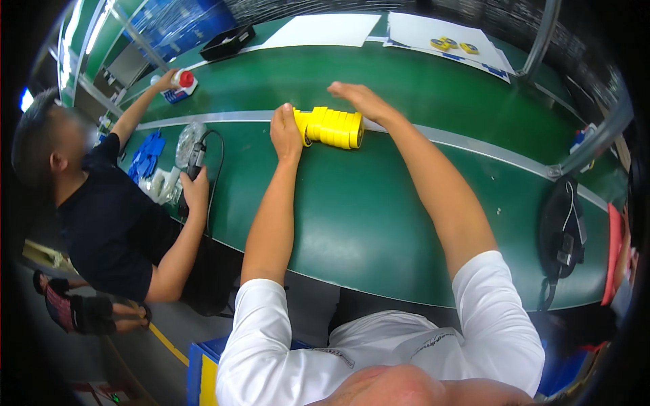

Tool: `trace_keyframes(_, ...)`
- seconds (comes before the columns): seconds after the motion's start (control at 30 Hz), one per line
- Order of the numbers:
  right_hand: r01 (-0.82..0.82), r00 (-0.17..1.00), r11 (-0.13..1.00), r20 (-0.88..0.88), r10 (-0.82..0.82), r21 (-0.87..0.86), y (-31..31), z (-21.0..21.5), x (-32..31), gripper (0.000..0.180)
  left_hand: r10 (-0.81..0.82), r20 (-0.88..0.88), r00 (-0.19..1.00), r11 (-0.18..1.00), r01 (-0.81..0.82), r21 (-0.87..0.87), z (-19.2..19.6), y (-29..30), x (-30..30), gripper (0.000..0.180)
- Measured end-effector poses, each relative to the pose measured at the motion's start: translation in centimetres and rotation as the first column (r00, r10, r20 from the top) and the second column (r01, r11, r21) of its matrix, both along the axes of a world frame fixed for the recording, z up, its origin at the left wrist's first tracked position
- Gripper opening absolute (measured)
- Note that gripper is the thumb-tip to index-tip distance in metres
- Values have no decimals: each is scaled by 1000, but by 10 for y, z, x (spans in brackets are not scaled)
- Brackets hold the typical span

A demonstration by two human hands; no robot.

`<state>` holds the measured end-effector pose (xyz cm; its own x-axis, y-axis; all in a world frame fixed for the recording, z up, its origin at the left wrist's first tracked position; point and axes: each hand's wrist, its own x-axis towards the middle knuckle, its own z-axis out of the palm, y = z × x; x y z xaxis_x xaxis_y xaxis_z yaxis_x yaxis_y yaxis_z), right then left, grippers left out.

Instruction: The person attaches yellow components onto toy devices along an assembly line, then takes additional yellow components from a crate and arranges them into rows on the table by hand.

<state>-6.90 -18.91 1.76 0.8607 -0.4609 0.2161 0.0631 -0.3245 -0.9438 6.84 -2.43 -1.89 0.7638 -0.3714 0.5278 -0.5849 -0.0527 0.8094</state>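
A row of yellow tape rolls (pixel 334 128), stood on edge side by side, lies across the metal strip of the green bench in front of me. My left hand (pixel 286 134) is at the row's left end, closed against the endmost rolls; part of its fingers is hidden. Over the far right part of the row, my right hand (pixel 362 101) is held in the air with its fingers stretched out to the left. Nothing shows in it, and it looks apart from the rolls.
More yellow rolls (pixel 443 44) lie on white sheets (pixel 420 28) at the back right. A black tray (pixel 227 43) stands at the back left. On my left a co-worker (pixel 112 210) grips a dark tool (pixel 196 160) and reaches to a red-capped container (pixel 183 86). A black corded object (pixel 562 233) lies right.
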Motion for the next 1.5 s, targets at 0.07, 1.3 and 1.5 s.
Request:
trace_keyframes(0.07,-45,996,999,-77,45,-2,4,4,4,75,10,3,1000,999,-10,48,1,0,-3,51)
trace_keyframes(1.3,657,-411,-497,284,-866,-567,291,-87,-734,43,141,154,978,940,-83,-330,40,38,10,32)
trace_keyframes(1.5,604,-778,-530,-584,-231,-595,478,-215,-734,78,158,517,841,985,-99,-140,48,36,-19,29)
